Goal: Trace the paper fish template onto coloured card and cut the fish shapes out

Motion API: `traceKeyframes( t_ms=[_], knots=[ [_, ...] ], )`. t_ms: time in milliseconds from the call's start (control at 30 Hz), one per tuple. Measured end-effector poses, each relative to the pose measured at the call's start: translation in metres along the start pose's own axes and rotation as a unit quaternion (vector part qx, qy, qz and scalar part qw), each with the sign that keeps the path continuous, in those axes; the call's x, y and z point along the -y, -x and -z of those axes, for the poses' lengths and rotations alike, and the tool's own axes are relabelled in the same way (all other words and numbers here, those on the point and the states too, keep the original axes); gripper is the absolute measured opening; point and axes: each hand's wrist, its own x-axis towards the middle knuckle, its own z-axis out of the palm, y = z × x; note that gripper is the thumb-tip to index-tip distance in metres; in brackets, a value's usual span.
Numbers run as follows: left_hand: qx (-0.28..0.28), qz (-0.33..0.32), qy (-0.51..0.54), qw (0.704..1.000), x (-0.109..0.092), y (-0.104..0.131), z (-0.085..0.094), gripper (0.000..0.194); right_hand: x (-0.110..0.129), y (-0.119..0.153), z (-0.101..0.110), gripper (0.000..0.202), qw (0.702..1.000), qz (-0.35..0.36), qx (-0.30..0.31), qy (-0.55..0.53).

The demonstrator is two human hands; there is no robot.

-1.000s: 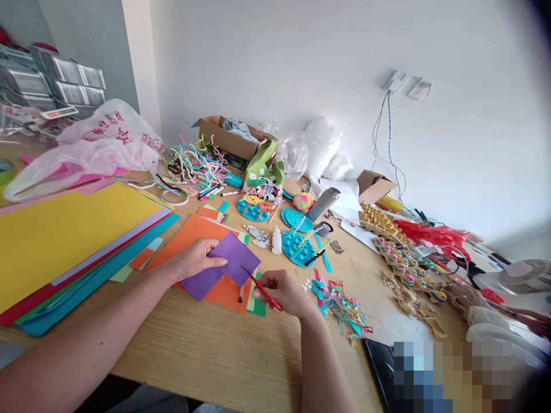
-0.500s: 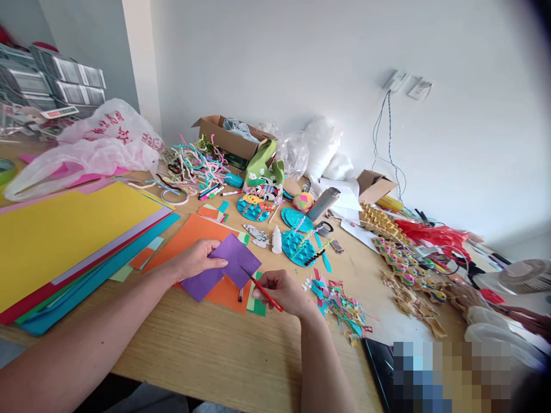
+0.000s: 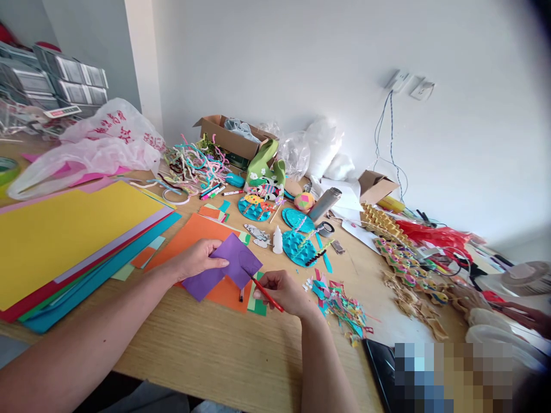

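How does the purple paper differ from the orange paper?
The purple paper is held in the left hand, while the orange paper lies on the table. The purple paper looks smaller than the orange paper. A curved outline shows on the purple paper, none on the orange paper's visible part.

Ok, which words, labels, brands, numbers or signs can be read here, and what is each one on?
No text reads clearly enough to quote.
Plastic bag: red characters, too blurred to read.
White-and-red label by the stacked packs: too small.
White sheet near the silver flask: a small red mark, unreadable.
Purple paper: a thin drawn curve, no lettering visible.
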Motion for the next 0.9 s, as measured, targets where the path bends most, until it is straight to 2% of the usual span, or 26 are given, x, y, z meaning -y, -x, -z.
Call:
traceKeyframes(
  t_ms=[500, 900],
  knots=[
    [0.006, -0.005, -0.017, 1.000, 0.0037, -0.0023, 0.0015, 0.028, 0.0007, 0.0009, -0.0003, 0.042, 1.000, 0.014, 0.021, -0.005],
    [0.005, -0.009, -0.035, 0.999, 0.0038, -0.0019, 0.0013, 0.028, -0.0042, 0.0001, -0.0008, 0.039, 0.999, 0.020, 0.007, 0.037]
  ],
)
